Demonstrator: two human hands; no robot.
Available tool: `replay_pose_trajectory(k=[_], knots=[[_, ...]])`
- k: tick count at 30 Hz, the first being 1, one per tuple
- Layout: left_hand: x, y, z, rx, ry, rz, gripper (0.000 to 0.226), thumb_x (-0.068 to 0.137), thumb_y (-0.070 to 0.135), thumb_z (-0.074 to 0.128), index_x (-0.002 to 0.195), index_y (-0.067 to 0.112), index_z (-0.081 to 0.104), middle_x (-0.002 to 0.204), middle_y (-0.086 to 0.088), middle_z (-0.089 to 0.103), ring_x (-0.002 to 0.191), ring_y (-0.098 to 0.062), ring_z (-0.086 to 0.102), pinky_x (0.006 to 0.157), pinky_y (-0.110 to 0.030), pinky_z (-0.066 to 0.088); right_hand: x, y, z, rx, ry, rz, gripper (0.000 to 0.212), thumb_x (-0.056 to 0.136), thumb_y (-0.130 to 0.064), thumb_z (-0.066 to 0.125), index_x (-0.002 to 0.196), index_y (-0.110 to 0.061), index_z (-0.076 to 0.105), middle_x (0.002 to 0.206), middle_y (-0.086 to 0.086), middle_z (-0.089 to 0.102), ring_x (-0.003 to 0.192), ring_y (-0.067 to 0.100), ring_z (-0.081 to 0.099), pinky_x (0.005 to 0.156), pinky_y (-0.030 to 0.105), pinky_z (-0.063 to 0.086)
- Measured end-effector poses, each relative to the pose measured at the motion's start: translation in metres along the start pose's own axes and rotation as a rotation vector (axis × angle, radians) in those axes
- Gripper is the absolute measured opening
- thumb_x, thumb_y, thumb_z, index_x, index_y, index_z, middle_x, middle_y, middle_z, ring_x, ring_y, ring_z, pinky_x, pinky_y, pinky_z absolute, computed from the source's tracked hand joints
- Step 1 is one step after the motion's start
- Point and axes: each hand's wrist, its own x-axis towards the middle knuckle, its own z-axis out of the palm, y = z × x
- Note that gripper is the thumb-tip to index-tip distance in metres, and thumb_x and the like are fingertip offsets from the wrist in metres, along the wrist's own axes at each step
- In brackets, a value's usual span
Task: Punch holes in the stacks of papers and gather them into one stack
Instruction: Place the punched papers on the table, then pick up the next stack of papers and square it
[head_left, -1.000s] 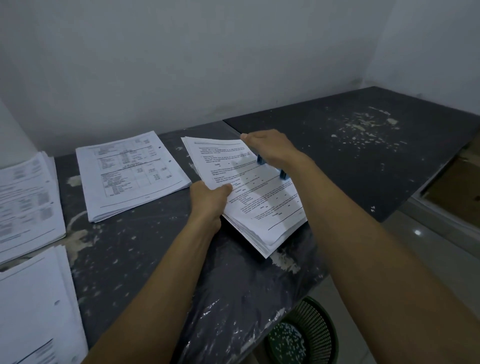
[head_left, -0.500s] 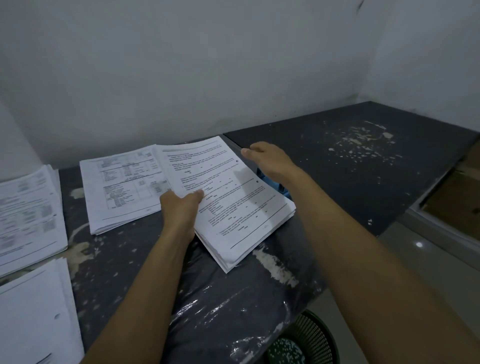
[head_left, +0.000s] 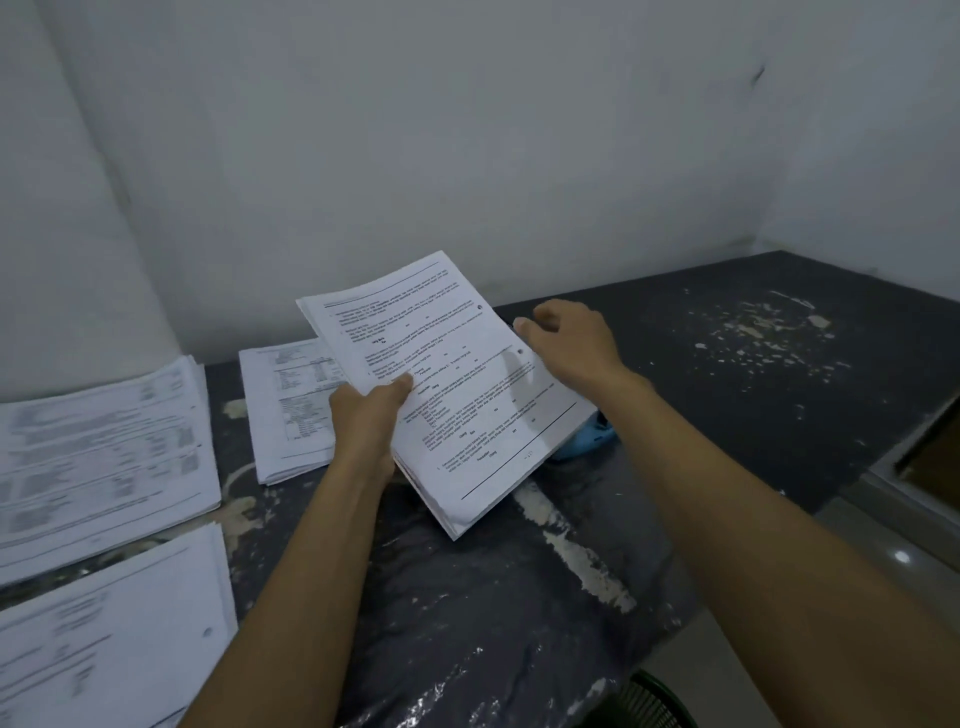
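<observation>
My left hand (head_left: 371, 415) grips a thick stack of printed papers (head_left: 467, 415) by its left edge and holds it tilted above the dark table (head_left: 701, 364). Two punched holes show along the stack's right edge. My right hand (head_left: 571, 343) touches that right edge with loosely curled fingers. A blue hole punch (head_left: 587, 441) peeks out from under the stack's lower right corner, mostly hidden. Another paper stack (head_left: 291, 410) lies flat just left of my left hand.
Two more paper stacks lie at the far left (head_left: 98, 452) and at the near left (head_left: 104, 634), the latter with a punched hole. White walls close the back and right. A green basket (head_left: 644, 701) stands on the floor below the table's front edge.
The stack left the hole punch, slid left, and now is lifted off the table and tilted up in my left hand. My right hand came off the punch and moved to the stack's right edge.
</observation>
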Motion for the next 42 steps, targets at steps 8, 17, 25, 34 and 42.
replay_pose_trajectory(k=[8, 17, 25, 34, 42], knots=[[-0.015, 0.053, -0.024, 0.037, -0.009, 0.126, 0.027, 0.087, 0.008, 0.075, 0.112, 0.014, 0.068, 0.102, 0.000, 0.075, 0.088, -0.017, 0.073, 0.061, -0.027, 0.059, -0.010, -0.052, 0.004, 0.236, -0.084, -0.049, 0.057, 0.092, -0.040, 0.067, 0.139, -0.012, 0.050, 0.135, 0.005, 0.058, 0.116, 0.021, 0.059, 0.096, 0.036, 0.050], [-0.055, 0.117, -0.101, 0.125, -0.011, 0.195, 0.030, 0.084, 0.008, 0.078, 0.113, 0.012, 0.071, 0.105, -0.003, 0.077, 0.091, -0.024, 0.075, 0.077, -0.040, 0.061, -0.055, -0.114, 0.023, 0.540, -0.123, -0.041, 0.010, 0.085, -0.016, 0.077, 0.089, -0.009, 0.071, 0.090, 0.005, 0.077, 0.082, 0.021, 0.072, 0.072, 0.032, 0.056], [-0.097, 0.158, -0.214, 0.189, 0.142, 0.217, 0.025, 0.087, 0.006, 0.070, 0.111, 0.014, 0.070, 0.106, -0.004, 0.076, 0.096, -0.026, 0.073, 0.085, -0.040, 0.060, -0.111, -0.185, 0.088, 0.688, -0.254, -0.071, 0.004, 0.086, -0.013, 0.076, 0.088, -0.012, 0.072, 0.089, 0.003, 0.078, 0.087, 0.025, 0.074, 0.082, 0.039, 0.060], [-0.137, 0.190, -0.349, 0.473, 0.319, 0.155, 0.050, 0.086, -0.012, 0.056, 0.129, 0.013, 0.049, 0.123, -0.007, 0.065, 0.107, -0.029, 0.065, 0.083, -0.043, 0.057, -0.166, -0.276, 0.181, 0.752, -0.412, -0.086, 0.004, 0.088, -0.017, 0.074, 0.087, -0.016, 0.070, 0.089, -0.002, 0.076, 0.082, 0.015, 0.071, 0.069, 0.026, 0.053], [-0.182, 0.218, -0.447, 0.547, 0.557, 0.225, 0.047, 0.080, -0.001, 0.056, 0.123, 0.016, 0.053, 0.119, -0.005, 0.065, 0.103, -0.027, 0.064, 0.083, -0.042, 0.056, -0.230, -0.355, 0.250, 0.700, -0.600, -0.085, 0.013, 0.089, -0.017, 0.066, 0.080, -0.007, 0.065, 0.093, 0.015, 0.073, 0.085, 0.025, 0.069, 0.070, 0.033, 0.051]])
